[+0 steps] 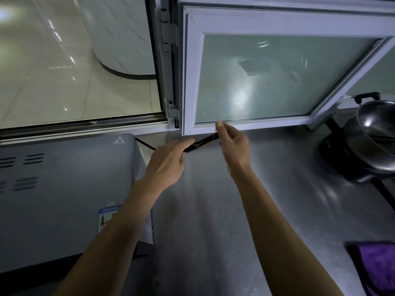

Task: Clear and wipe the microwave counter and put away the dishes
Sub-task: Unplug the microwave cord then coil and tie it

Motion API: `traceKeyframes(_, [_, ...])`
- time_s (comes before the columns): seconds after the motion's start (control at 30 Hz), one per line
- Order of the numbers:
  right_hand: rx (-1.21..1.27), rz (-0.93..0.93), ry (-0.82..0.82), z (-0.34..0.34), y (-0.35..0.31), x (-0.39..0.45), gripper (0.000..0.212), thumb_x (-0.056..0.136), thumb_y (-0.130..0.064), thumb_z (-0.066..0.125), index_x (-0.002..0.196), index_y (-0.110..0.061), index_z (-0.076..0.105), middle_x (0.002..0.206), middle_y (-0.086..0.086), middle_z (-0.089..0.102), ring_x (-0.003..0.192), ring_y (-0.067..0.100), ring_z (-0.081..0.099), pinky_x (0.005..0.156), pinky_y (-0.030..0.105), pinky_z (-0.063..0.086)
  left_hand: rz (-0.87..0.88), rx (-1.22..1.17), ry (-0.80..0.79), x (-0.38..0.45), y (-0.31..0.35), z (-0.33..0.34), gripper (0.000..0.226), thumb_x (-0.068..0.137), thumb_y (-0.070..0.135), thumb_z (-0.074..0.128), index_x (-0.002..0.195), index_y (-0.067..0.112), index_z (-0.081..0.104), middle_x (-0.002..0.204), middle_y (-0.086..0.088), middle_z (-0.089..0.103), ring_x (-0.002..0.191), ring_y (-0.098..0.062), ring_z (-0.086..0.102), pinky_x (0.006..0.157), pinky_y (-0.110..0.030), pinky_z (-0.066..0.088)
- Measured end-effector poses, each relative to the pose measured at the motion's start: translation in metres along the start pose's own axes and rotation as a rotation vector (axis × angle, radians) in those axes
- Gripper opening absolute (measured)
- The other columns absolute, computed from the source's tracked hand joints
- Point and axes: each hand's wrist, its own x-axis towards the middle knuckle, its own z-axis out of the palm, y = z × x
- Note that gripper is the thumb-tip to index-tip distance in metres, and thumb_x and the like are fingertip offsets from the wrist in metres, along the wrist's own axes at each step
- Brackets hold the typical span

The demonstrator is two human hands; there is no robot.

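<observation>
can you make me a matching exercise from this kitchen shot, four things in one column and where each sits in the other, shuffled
Things
1. microwave
2. purple cloth
3. steel pot
4. black bundle

Places
A. far right of the counter, by the window
B. held between the left hand and the right hand
C. left side of the counter
D. near right corner of the counter

Pairs: 1-C, 2-D, 3-A, 4-B
</observation>
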Motion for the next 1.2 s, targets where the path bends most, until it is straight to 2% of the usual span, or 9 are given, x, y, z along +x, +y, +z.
traceKeyframes(0.07, [-0.045, -0.003, -0.024, -0.003, -0.002, -0.001, 0.046, 0.091, -0.051, 0.061, 0.062, -0.017, 0.052, 0.054, -0.011, 0.031, 0.053, 0.01, 0.026, 0.048, 0.023, 0.023, 0.045, 0.045, 0.002, 0.0, 0.0, -0.001, 0.053, 0.092, -0.002, 0.056, 0.138, 0.026, 0.053, 0.096, -0.006, 0.067, 0.082, -0.028, 0.066, 0.068, -0.033, 0.046])
traceKeyframes(0.17, [-0.111, 0.083, -0.02, -0.007, 0.0, 0.001, 0.031, 0.088, -0.044, 0.066, 0.072, -0.018, 0.07, 0.053, -0.012, 0.05, 0.051, 0.005, 0.042, 0.052, 0.016, 0.037, 0.087, 0.106, -0.024, -0.001, 0.001, -0.002, 0.054, 0.09, -0.004, 0.057, 0.136, 0.024, 0.054, 0.095, -0.008, 0.067, 0.081, -0.03, 0.065, 0.071, -0.039, 0.051])
traceKeyframes(0.33, [-0.242, 0.091, -0.058, -0.008, 0.007, 0.001, 0.018, 0.082, -0.033, 0.068, 0.075, -0.018, 0.074, 0.053, -0.016, 0.059, 0.046, -0.002, 0.047, 0.045, 0.014, 0.037, 0.088, 0.154, -0.061, -0.004, 0.001, -0.001, 0.052, 0.092, -0.002, 0.057, 0.136, 0.025, 0.053, 0.096, -0.007, 0.065, 0.084, -0.03, 0.062, 0.076, -0.043, 0.051])
traceKeyframes(0.47, [-0.272, 0.149, -0.111, -0.009, 0.008, 0.005, 0.027, 0.083, -0.03, 0.069, 0.073, -0.005, 0.072, 0.044, -0.013, 0.04, 0.041, 0.003, 0.035, 0.048, 0.024, 0.033, 0.073, 0.146, -0.079, -0.007, -0.001, -0.001, 0.05, 0.093, 0.001, 0.055, 0.135, 0.028, 0.054, 0.097, -0.006, 0.064, 0.084, -0.03, 0.061, 0.073, -0.04, 0.048])
traceKeyframes(0.67, [-0.165, 0.089, -0.068, -0.004, -0.006, 0.006, 0.046, 0.089, -0.061, 0.058, 0.083, -0.019, 0.074, 0.081, -0.003, 0.073, 0.065, -0.004, 0.058, 0.063, 0.019, 0.045, -0.052, -0.041, -0.035, -0.002, -0.002, -0.003, 0.046, 0.098, 0.006, 0.052, 0.139, 0.026, 0.053, 0.114, -0.007, 0.069, 0.099, -0.032, 0.064, 0.082, -0.046, 0.052])
traceKeyframes(0.83, [-0.014, 0.015, -0.07, 0.002, -0.014, 0.006, 0.035, 0.095, -0.051, 0.056, 0.101, -0.023, 0.075, 0.091, -0.014, 0.075, 0.086, -0.004, 0.066, 0.077, 0.022, 0.049, -0.184, -0.219, -0.032, 0.002, -0.008, -0.003, 0.038, 0.099, 0.011, 0.053, 0.13, 0.033, 0.057, 0.095, -0.003, 0.069, 0.069, -0.019, 0.059, 0.059, -0.03, 0.043])
traceKeyframes(0.97, [0.144, 0.004, -0.085, 0.009, -0.012, -0.001, 0.046, 0.097, -0.047, 0.057, 0.134, -0.02, 0.06, 0.117, -0.006, 0.071, 0.104, 0.008, 0.068, 0.076, 0.023, 0.056, -0.251, -0.361, 0.0, 0.006, -0.01, -0.007, 0.04, 0.099, 0.012, 0.056, 0.133, 0.035, 0.056, 0.091, -0.004, 0.069, 0.069, -0.025, 0.063, 0.061, -0.039, 0.052])
traceKeyframes(1.07, [0.079, -0.07, 0.005, 0.016, -0.007, -0.008, 0.033, 0.098, -0.037, 0.06, 0.125, -0.018, 0.064, 0.112, -0.005, 0.071, 0.1, 0.008, 0.068, 0.081, 0.027, 0.058, -0.262, -0.433, 0.041, 0.009, -0.01, -0.01, 0.04, 0.098, 0.01, 0.056, 0.132, 0.033, 0.058, 0.089, -0.005, 0.067, 0.071, -0.03, 0.064, 0.065, -0.043, 0.053])
traceKeyframes(1.2, [-0.141, -0.197, 0.011, 0.025, 0.004, -0.021, 0.018, 0.094, -0.019, 0.065, 0.112, -0.015, 0.07, 0.101, -0.008, 0.071, 0.088, -0.001, 0.065, 0.074, 0.008, 0.048, -0.288, -0.517, 0.067, 0.013, -0.007, -0.01, 0.041, 0.097, 0.008, 0.056, 0.131, 0.031, 0.059, 0.088, -0.003, 0.065, 0.065, -0.026, 0.058, 0.064, -0.046, 0.051])
